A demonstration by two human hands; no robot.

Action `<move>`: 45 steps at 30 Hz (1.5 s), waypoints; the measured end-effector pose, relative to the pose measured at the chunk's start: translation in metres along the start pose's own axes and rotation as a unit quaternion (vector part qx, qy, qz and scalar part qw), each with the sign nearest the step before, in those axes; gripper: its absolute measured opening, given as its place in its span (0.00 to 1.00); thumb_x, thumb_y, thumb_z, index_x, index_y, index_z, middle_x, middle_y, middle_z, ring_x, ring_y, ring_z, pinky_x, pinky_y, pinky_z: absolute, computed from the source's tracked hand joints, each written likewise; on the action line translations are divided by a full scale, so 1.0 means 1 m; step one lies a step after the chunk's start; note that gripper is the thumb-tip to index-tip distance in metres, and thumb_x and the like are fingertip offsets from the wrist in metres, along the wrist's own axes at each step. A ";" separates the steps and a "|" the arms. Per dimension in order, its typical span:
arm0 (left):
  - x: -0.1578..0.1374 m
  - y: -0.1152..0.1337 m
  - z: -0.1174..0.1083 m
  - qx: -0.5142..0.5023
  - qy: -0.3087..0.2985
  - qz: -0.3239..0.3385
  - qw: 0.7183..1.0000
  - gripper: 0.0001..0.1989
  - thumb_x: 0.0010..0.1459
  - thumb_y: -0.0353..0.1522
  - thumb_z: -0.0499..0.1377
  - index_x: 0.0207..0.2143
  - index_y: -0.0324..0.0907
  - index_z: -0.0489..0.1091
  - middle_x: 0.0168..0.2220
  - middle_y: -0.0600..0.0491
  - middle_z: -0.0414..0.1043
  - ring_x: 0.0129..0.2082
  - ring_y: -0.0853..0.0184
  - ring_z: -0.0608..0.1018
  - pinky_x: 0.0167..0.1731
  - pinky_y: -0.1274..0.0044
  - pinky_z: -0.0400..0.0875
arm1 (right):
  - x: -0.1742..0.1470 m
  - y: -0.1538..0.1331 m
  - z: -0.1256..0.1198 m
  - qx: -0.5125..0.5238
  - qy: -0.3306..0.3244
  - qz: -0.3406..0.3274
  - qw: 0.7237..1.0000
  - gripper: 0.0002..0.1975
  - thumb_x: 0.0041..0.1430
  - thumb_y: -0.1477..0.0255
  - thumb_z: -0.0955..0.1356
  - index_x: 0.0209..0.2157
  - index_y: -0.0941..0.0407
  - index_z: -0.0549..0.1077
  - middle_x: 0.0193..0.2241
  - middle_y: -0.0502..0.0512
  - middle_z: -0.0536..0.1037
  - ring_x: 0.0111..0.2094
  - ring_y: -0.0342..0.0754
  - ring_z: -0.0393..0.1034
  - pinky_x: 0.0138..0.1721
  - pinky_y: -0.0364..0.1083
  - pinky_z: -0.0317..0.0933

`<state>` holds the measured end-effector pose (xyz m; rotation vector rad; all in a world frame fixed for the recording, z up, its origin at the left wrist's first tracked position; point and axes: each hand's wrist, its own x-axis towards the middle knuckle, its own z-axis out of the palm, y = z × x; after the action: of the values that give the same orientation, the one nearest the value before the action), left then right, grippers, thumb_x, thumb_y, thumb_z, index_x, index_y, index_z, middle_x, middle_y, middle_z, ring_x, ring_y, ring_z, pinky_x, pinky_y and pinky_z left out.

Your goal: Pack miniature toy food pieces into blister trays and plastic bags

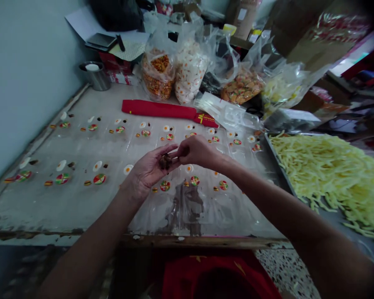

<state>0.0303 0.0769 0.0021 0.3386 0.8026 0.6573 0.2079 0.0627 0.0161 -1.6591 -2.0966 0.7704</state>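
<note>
My left hand (148, 168) is turned palm up over the middle of the table, cupped around a small pile of dark brown pieces (166, 161). Thumb and fingers of my right hand (195, 150) are pinched together at the left fingertips; what they hold, if anything, is hidden. Clear plastic trays (112, 145) lie in two rows beneath. Their compartments hold small fried-egg shapes (97, 166), round red-green-white pieces (99, 179), tiny burger-like pieces (87, 182) and, in several, a dark brown piece (106, 165). My hands and forearms cover part of the front row.
A metal tray (280, 164) heaped with pale yellow strips (327, 170) stands at the right. Behind the rows lies a long red cloth bundle (158, 109). Bags of orange pieces (158, 77) and egg shapes (191, 70) stand at the back, near a metal cup (96, 79).
</note>
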 end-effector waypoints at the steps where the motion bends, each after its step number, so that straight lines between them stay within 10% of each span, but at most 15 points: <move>1: 0.000 -0.002 -0.002 -0.001 0.001 0.000 1.000 0.12 0.65 0.25 0.54 0.45 0.32 0.76 0.40 0.40 0.81 0.38 0.61 0.84 0.40 0.70 0.81 | -0.009 0.008 -0.001 0.024 0.006 -0.003 1.000 0.05 0.46 0.80 0.73 0.28 0.60 0.81 0.20 0.47 0.76 0.23 0.40 0.68 0.26 0.40 0.55; 7: -0.001 -0.011 -0.012 -0.018 0.074 0.016 0.997 0.14 0.66 0.25 0.52 0.48 0.33 0.75 0.42 0.39 0.80 0.43 0.59 0.83 0.43 0.70 0.80 | -0.058 0.062 0.006 -0.010 0.005 -0.129 0.992 0.11 0.49 0.85 0.69 0.33 0.59 0.79 0.29 0.51 0.79 0.28 0.42 0.72 0.33 0.41 0.62; 12: 0.000 -0.023 0.004 -0.024 0.022 0.019 0.999 0.16 0.66 0.29 0.52 0.52 0.30 0.73 0.46 0.36 0.79 0.48 0.56 0.82 0.50 0.66 0.77 | -0.062 0.080 0.009 -0.072 0.001 -0.217 0.973 0.14 0.53 0.86 0.66 0.36 0.58 0.80 0.37 0.57 0.81 0.39 0.49 0.75 0.42 0.46 0.64; 24: 0.008 -0.062 0.055 -0.014 -0.070 -0.070 0.995 0.30 0.71 0.46 0.43 0.57 0.31 0.69 0.36 0.41 0.80 0.35 0.60 0.83 0.44 0.66 0.78 | -0.087 0.041 -0.010 0.093 0.128 -0.025 0.987 0.11 0.61 0.71 0.70 0.43 0.55 0.83 0.27 0.50 0.78 0.26 0.40 0.66 0.27 0.41 0.55; 29: 0.021 -0.081 0.079 0.031 -0.090 -0.117 0.989 0.28 0.72 0.44 0.44 0.51 0.31 0.72 0.35 0.41 0.80 0.34 0.61 0.83 0.47 0.66 0.78 | -0.084 0.059 -0.022 0.062 0.099 0.039 0.992 0.09 0.49 0.78 0.71 0.34 0.58 0.83 0.25 0.50 0.79 0.26 0.41 0.69 0.27 0.40 0.56; 35: 0.035 -0.084 0.088 0.059 -0.029 -0.099 0.993 0.16 0.68 0.33 0.53 0.51 0.29 0.72 0.42 0.35 0.80 0.44 0.57 0.83 0.46 0.71 0.79 | -0.107 0.112 -0.055 0.278 0.071 0.091 0.953 0.06 0.49 0.73 0.71 0.31 0.59 0.80 0.22 0.51 0.79 0.23 0.43 0.72 0.25 0.41 0.63; 45: 0.051 -0.084 0.104 0.023 -0.022 -0.096 0.995 0.21 0.68 0.40 0.52 0.53 0.31 0.70 0.49 0.32 0.77 0.49 0.53 0.81 0.50 0.64 0.77 | -0.136 0.140 -0.035 -0.015 0.019 -0.177 0.984 0.09 0.53 0.81 0.69 0.34 0.55 0.79 0.29 0.49 0.78 0.30 0.42 0.70 0.36 0.43 0.61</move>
<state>0.1691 0.0437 -0.0011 0.3124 0.7987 0.4513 0.3703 -0.0388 -0.0347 -1.2490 -2.2956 0.5907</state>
